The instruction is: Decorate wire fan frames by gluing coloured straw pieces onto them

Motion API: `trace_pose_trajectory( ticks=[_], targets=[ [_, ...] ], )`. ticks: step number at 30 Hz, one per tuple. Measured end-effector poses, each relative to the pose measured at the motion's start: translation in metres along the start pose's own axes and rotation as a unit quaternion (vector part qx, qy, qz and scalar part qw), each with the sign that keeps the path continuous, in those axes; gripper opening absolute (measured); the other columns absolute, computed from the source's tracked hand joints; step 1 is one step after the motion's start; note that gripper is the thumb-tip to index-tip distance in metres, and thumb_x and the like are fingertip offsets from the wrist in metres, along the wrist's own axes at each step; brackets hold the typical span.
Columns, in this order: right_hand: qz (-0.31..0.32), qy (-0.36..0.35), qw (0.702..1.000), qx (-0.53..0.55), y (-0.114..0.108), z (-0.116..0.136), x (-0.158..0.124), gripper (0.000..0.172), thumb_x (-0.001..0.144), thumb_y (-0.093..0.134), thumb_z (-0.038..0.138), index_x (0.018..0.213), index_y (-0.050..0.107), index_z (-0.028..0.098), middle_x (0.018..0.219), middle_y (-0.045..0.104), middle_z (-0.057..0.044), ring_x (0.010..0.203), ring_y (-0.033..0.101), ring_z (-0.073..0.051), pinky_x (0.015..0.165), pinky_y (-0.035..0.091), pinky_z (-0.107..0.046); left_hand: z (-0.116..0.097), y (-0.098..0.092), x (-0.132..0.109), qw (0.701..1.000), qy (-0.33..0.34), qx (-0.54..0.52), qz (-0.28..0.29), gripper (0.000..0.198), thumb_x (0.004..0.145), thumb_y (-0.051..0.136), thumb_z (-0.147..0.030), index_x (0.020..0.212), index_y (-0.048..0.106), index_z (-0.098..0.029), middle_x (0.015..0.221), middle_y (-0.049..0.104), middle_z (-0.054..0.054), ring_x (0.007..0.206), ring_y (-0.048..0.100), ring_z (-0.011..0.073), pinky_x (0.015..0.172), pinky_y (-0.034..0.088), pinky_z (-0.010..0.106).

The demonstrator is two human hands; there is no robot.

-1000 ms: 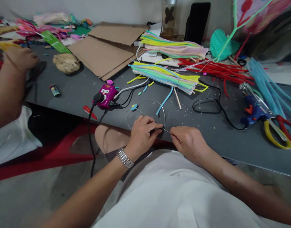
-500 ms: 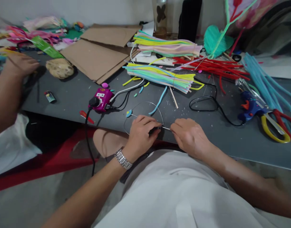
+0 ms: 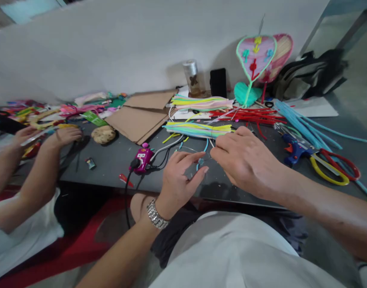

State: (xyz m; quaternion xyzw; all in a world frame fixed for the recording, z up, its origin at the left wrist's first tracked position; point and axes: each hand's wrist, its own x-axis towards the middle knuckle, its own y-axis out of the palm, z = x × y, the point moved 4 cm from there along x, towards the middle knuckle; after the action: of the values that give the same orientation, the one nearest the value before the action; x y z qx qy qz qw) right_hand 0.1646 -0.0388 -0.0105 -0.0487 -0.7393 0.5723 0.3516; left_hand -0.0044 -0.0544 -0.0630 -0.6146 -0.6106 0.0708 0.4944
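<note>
My right hand [image 3: 246, 164] is raised above the table edge with its fingers closed on a thin metal wire [image 3: 188, 148], which curves away to the left. A small light-blue piece [image 3: 200, 161] appears on the wire, in the gap by my left fingertips. My left hand [image 3: 180, 174] is beside it with thumb and forefinger spread apart, apparently gripping nothing. Behind my hands lies a bundle of pastel pipe cleaners [image 3: 198, 129]. The wire's end inside my right hand is hidden.
A purple power adapter [image 3: 143, 157] with cables stands left of my hands. To the right lie a blue glue gun [image 3: 296, 148] and scissors [image 3: 329, 170]. Cardboard [image 3: 135, 122], red pipe cleaners [image 3: 249, 116] and a heart-shaped fan [image 3: 258, 56] are farther back. A co-worker's hands [image 3: 63, 136] work at left.
The view has tilted up. My hands have lifted from the table's edge; my left fingers have opened and moved off the wire. The blue piece has shifted right, between my hands.
</note>
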Motion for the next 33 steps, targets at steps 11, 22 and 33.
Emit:
trace_pose_trajectory(
  ticks=[11, 22, 33],
  targets=[
    [0.093, -0.070, 0.992, -0.057, -0.038, 0.013, 0.034, 0.011, 0.089, 0.058, 0.012, 0.085, 0.067, 0.015, 0.079, 0.061, -0.008, 0.073, 0.047, -0.021, 0.071, 0.022, -0.036, -0.008, -0.003, 0.006, 0.993, -0.021, -0.044, -0.108, 0.016, 0.088, 0.066, -0.030, 0.098, 0.071, -0.019, 0.078, 0.070, 0.001, 0.069, 0.059, 0.0164, 0.068, 0.047, 0.029],
    [0.145, -0.102, 0.982, -0.068, -0.035, 0.032, 0.079, 0.022, 0.091, 0.055, 0.010, 0.073, 0.065, 0.017, 0.074, 0.060, -0.004, 0.072, 0.047, -0.017, 0.073, 0.031, -0.036, 0.015, -0.011, -0.008, 0.975, -0.067, -0.139, -0.161, 0.011, 0.086, 0.069, -0.028, 0.091, 0.071, -0.019, 0.075, 0.066, 0.000, 0.066, 0.056, 0.0123, 0.055, 0.041, 0.023],
    [0.104, 0.046, 0.962, 0.248, 0.004, 0.012, 0.118, 0.014, 0.081, 0.068, 0.013, 0.070, 0.065, 0.020, 0.064, 0.062, 0.003, 0.063, 0.051, -0.012, 0.059, 0.033, -0.028, 0.057, -0.011, -0.016, 0.919, -0.161, -0.298, -0.201, 0.020, 0.079, 0.081, -0.035, 0.089, 0.073, -0.020, 0.080, 0.071, 0.002, 0.070, 0.062, 0.0130, 0.059, 0.050, 0.024]
  ],
)
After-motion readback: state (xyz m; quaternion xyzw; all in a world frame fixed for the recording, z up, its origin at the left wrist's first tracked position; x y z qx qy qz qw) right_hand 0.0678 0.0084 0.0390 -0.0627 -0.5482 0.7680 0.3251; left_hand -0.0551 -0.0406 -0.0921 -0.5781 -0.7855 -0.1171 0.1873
